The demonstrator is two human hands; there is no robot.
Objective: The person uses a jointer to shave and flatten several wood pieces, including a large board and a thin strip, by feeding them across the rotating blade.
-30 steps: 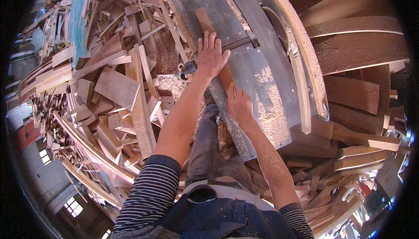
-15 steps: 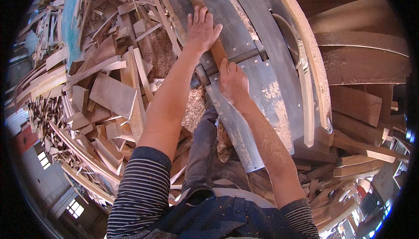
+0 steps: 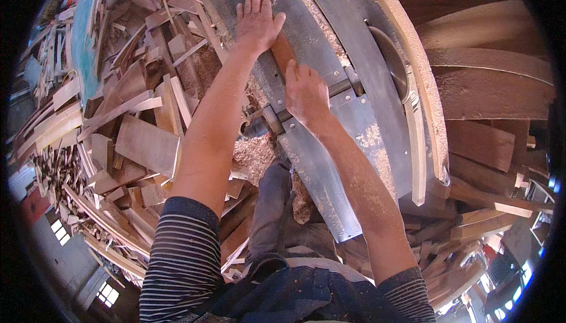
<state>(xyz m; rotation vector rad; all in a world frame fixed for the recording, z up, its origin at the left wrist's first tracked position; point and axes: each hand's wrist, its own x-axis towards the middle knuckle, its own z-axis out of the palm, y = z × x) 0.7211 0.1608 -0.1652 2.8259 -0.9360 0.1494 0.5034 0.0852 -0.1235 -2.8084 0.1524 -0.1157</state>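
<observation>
A narrow reddish-brown wooden strip (image 3: 282, 51) lies lengthwise on the grey metal bed of a jointer (image 3: 312, 22). My left hand (image 3: 257, 25) rests flat on top of it, fingers stretched forward and thumb out to the side. Behind it, my right hand (image 3: 307, 94) is closed around the strip's near end, index finger along the wood. The dark cutter gap (image 3: 341, 89) crosses the bed beside my right hand. Nearer to me is the second metal table (image 3: 330, 169), dusted with shavings.
A circular saw blade (image 3: 386, 54) stands up from the machine's right side, next to a long pale wooden rail (image 3: 433, 87). Offcuts (image 3: 147, 140) lie heaped on the left, with sawdust (image 3: 253, 155) beside my leg. Curved brown boards (image 3: 489, 87) are stacked at right.
Both hands and the wooden strip have slid forward and slightly left along the bed. My right hand has moved from beside the cutter gap to beyond it. The view has shifted a little.
</observation>
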